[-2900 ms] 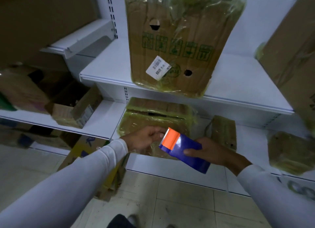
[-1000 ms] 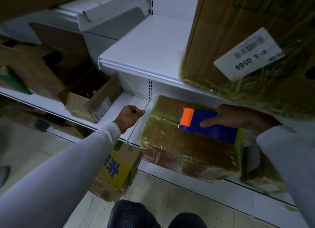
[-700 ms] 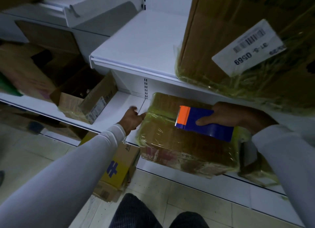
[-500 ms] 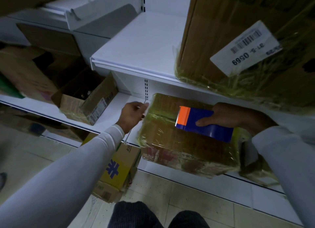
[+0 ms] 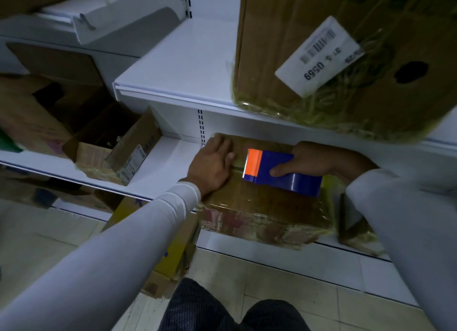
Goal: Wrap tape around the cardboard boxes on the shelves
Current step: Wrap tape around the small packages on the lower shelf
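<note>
Head view: left hand (image 5: pixel 212 165) lies flat, fingers straight, pressing on top of the taped cardboard box (image 5: pixel 262 207) on the lower shelf (image 5: pixel 160 167); right hand (image 5: pixel 314 161) grips a blue tape dispenser (image 5: pixel 279 172) w/ orange toothed end, resting on the box top just beside the left fingers; box overhangs the shelf front edge a bit; above, on the upper shelf (image 5: pixel 178 71), a bigger wrapped carton (image 5: pixel 346 58) w/ white barcode label (image 5: pixel 319 56); open cardboard box (image 5: pixel 111 152) to the left on the lower shelf; yellow box (image 5: pixel 173 251) on the tiled floor below.
</note>
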`<state>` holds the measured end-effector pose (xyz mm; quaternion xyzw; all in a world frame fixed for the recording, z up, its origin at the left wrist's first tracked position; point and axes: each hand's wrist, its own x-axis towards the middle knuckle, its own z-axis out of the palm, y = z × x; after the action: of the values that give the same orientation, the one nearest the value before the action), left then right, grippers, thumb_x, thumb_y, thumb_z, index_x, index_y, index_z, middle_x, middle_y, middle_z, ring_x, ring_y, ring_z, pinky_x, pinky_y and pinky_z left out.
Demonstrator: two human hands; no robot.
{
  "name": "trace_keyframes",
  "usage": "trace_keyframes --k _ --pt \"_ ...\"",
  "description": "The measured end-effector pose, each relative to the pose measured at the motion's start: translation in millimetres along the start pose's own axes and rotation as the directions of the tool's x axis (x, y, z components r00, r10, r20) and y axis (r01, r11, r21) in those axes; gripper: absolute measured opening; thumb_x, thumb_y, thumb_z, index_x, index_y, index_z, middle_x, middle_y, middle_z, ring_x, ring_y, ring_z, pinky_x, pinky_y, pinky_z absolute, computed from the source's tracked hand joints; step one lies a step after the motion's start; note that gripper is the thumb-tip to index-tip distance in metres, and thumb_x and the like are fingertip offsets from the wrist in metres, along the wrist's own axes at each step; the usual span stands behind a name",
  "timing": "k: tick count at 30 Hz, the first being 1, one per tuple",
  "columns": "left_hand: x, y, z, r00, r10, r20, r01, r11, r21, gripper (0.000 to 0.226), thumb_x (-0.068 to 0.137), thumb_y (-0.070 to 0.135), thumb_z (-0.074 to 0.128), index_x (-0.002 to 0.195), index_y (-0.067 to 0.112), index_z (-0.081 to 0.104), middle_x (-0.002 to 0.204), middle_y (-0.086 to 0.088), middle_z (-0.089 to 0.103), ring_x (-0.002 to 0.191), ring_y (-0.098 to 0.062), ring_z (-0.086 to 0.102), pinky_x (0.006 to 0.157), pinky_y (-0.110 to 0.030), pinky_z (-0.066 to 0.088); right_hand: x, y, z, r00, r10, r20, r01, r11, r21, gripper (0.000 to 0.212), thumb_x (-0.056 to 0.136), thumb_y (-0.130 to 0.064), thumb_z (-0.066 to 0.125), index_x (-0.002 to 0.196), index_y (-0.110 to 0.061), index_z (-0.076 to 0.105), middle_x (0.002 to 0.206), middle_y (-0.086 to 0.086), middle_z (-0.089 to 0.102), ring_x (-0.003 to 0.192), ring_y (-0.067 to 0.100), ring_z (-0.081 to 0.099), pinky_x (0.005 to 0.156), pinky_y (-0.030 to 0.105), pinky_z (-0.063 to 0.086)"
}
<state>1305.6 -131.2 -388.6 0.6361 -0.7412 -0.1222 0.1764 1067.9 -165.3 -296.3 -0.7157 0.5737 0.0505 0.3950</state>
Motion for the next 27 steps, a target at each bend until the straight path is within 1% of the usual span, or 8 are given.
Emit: trace_keyframes --k 2,4,9,13,17,19,22,27 --pt "0 4 15 0.997 -0.018 0.076 0.003 0.981 0.195 0.055 0.101 0.042 0.019 0.148 0.015 0.028 0.157 -0.010 0.022 0.144 -0.029 0.020 0.114 -0.042 0.023 -2 0 2 1.000 -0.017 -0.012 0.017 1.000 -0.017 0.047 0.074 -0.055 0.074 0.092 -0.012 0.070 0.089 0.009 0.071 0.082 0.025 0.066 0.068 0.029 0.045" --pt "-1 3 21 0.992 -0.067 0.111 0.034 0.962 0.270 0.057 0.101 0.044 0.016 0.152 0.018 0.019 0.159 -0.005 0.015 0.147 -0.024 0.008 0.117 -0.041 0.013 -2 0 3 0.999 -0.035 -0.021 0.034 0.998 -0.053 0.042 0.076 -0.056 0.073 0.085 -0.016 0.068 0.080 0.004 0.067 0.074 0.020 0.063 0.063 0.028 0.042" --pt "-1 1 17 0.992 -0.065 0.108 0.038 0.971 0.234 0.059 0.101 0.048 0.014 0.153 0.020 0.016 0.160 -0.003 0.014 0.148 -0.020 0.006 0.118 -0.039 0.010 -13 3 -4 0.997 -0.073 -0.006 0.073 0.994 -0.084 0.033 0.081 -0.053 0.070 0.073 -0.022 0.061 0.072 -0.003 0.061 0.066 0.013 0.058 0.056 0.023 0.038" --pt "-5 3 15 0.991 -0.081 0.109 0.059 0.979 0.196 0.060 0.101 0.049 0.013 0.153 0.021 0.015 0.160 -0.001 0.013 0.148 -0.018 0.005 0.118 -0.038 0.009 -17 15 -14 0.996 -0.085 0.014 0.086 0.996 -0.033 0.042 0.078 -0.055 0.070 0.082 -0.014 0.069 0.073 0.002 0.067 0.065 0.016 0.062 0.058 0.024 0.041" --pt "-8 1 14 0.990 -0.075 0.115 0.054 0.983 0.175 0.060 0.100 0.051 0.013 0.153 0.022 0.013 0.160 0.001 0.011 0.148 -0.016 0.004 0.118 -0.038 0.008 -17 28 -23 0.995 -0.095 -0.007 0.095 0.995 -0.010 0.037 0.075 -0.054 0.072 0.076 -0.017 0.069 0.061 -0.004 0.067 0.058 0.013 0.062 0.056 0.023 0.040" --pt "-10 2 13 0.990 -0.057 0.125 0.035 0.983 0.178 0.059 0.101 0.050 0.013 0.153 0.022 0.012 0.160 0.002 0.010 0.148 -0.015 0.003 0.118 -0.037 0.008 -19 35 -24 0.992 -0.123 0.021 0.123 0.992 0.022 0.046 0.069 -0.060 0.072 0.079 -0.016 0.070 0.068 -0.001 0.069 0.062 0.015 0.065 0.059 0.025 0.041" --pt "-10 1 11 0.990 -0.028 0.140 0.002 0.983 0.182 0.059 0.100 0.050 0.013 0.153 0.023 0.012 0.160 0.003 0.010 0.147 -0.015 0.003 0.117 -0.035 0.007 -18 43 -24 0.990 -0.130 0.060 0.126 0.990 0.069 0.073 0.052 -0.079 0.073 0.083 -0.014 0.072 0.076 0.006 0.073 0.068 0.022 0.068 0.063 0.029 0.045" --pt "-9 -7 12 0.988 0.021 0.154 -0.054 0.976 0.209 0.062 0.099 0.054 0.008 0.153 0.025 0.013 0.160 0.003 0.012 0.147 -0.015 0.005 0.117 -0.037 0.011 -22 49 -25 0.985 -0.134 0.108 0.120 0.984 0.131 0.062 0.055 -0.069 0.073 0.080 -0.013 0.072 0.071 0.005 0.073 0.064 0.019 0.068 0.063 0.029 0.044"
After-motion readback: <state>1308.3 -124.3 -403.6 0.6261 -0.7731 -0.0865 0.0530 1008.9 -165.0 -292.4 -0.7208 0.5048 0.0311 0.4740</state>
